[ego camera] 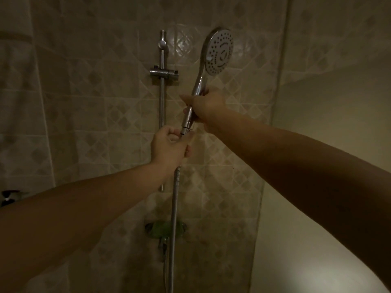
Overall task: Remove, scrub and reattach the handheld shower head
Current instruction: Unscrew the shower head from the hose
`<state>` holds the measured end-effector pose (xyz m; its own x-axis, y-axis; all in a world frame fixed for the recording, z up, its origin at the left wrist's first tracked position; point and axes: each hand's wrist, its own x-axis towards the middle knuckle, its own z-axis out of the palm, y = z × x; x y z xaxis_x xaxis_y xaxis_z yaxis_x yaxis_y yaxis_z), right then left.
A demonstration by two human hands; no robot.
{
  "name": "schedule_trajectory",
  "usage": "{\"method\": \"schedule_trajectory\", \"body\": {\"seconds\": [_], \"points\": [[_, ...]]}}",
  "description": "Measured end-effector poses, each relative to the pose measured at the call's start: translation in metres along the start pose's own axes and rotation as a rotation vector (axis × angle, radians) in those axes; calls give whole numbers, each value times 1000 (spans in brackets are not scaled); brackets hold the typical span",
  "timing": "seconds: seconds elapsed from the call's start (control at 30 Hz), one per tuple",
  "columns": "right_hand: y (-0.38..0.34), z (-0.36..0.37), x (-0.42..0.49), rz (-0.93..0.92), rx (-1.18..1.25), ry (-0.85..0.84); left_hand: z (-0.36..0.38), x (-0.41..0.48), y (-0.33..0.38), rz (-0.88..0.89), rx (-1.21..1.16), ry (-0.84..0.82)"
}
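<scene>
The chrome handheld shower head (219, 52) is held upright off its bracket, its round spray face turned toward me. My right hand (206, 107) grips its handle. Just below, my left hand (170, 148) is curled round the top end of the metal hose (174, 208), at the joint under the handle's lower end. The hose hangs straight down from there. The empty holder bracket (164, 74) sits on the vertical slide rail (161, 115), left of the shower head.
Patterned beige tiles cover the wall. A green soap dish (166, 229) and the mixer fitting (163, 246) sit low on the wall beside the hose. A glass or plain partition stands to the right. A dark object (9, 197) lies at the left edge.
</scene>
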<state>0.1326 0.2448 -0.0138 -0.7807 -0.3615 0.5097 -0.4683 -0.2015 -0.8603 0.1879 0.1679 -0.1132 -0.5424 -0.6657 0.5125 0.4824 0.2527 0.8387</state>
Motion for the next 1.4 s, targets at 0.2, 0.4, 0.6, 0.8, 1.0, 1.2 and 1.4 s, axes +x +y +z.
{"method": "schedule_trajectory", "body": {"seconds": [0.2,0.4,0.6,0.8,1.0,1.2,1.4], "points": [[-2,4,11,-20,-32,22,-6,3,5,-63,-82,-178],[0,12,19,-90,-95,97,-8,8,6,12,-15,-84],[3,12,26,-185,-139,140,-9,7,7,8,-15,-170],[5,14,30,-217,-153,148,-12,10,5,30,-75,-192],[9,16,31,-249,-151,130,-12,15,-1,95,41,-79],[15,16,31,-234,-209,131,-14,14,-4,81,57,-103],[18,15,31,-292,-236,139,-16,9,-4,16,-16,-274]]}}
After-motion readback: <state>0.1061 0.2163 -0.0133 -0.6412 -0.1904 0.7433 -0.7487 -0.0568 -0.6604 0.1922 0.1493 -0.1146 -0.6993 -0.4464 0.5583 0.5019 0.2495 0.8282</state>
